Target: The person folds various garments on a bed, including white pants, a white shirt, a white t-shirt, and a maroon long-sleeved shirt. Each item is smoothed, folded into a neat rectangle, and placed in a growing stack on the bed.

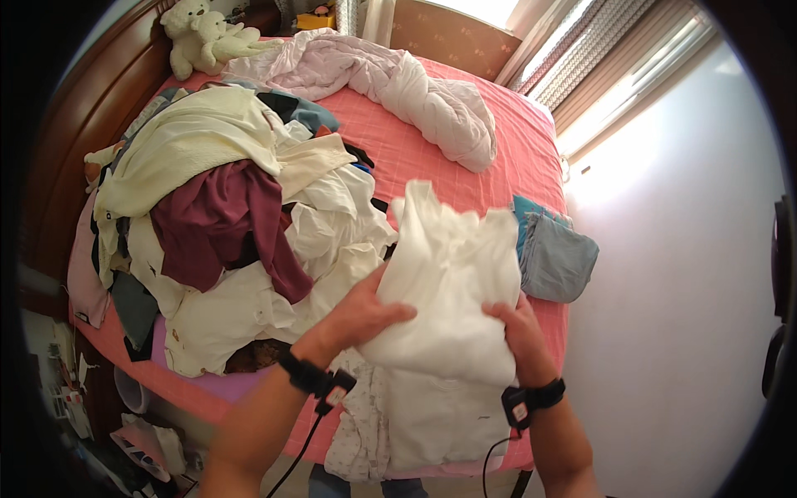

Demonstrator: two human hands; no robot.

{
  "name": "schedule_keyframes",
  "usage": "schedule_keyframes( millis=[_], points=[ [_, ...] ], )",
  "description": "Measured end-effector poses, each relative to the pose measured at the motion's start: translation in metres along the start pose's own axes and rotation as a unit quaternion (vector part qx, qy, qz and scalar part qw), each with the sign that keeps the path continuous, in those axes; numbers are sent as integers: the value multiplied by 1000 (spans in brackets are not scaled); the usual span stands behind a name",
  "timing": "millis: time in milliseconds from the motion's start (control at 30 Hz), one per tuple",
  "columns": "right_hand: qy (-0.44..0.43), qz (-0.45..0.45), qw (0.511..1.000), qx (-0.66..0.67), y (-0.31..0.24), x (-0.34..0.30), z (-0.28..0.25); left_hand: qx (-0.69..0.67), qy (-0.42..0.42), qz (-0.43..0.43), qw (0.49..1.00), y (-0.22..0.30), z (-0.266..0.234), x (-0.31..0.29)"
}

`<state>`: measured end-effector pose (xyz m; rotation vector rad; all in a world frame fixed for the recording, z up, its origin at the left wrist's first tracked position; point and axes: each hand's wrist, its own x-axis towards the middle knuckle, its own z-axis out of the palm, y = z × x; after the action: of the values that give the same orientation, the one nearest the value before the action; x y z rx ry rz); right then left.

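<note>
A white garment (448, 290) is stretched between my two hands above the near right part of the bed. My left hand (365, 311) grips its left side, thumb lying on top of the cloth. On the opposite side my right hand (523, 332) pinches the edge, its thumb also on top and the other fingers hidden underneath. The upper end has two raised corners with a dip between them; the exact kind of garment I cannot tell. Just below it lies a folded white garment (444, 427), beside a pale patterned cloth (357, 423).
A large heap of clothes with a maroon garment (220, 216) covers the bed's left side. Folded blue-grey cloth (558, 257) rests at the right edge. A pale quilt (415, 91) and teddy bears (203, 41) are at the far end. A white wall (672, 290) stands to the right.
</note>
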<state>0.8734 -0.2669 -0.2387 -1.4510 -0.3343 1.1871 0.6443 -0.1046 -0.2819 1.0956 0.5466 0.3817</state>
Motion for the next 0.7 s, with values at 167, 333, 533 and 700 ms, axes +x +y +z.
schedule_keyframes(
  millis=[167,333,533,700],
  points=[
    [-18,-43,999,-7,-65,102,-72,53,28,24,998,17,15,146],
    [197,65,975,-78,9,149,-169,201,255,-117,939,-91,-9,185],
    [189,-35,978,-82,97,-10,-236,232,267,-49,934,-197,57,16],
    [206,115,960,-152,211,-144,-272,175,341,-232,894,-264,114,-153]
  ],
)
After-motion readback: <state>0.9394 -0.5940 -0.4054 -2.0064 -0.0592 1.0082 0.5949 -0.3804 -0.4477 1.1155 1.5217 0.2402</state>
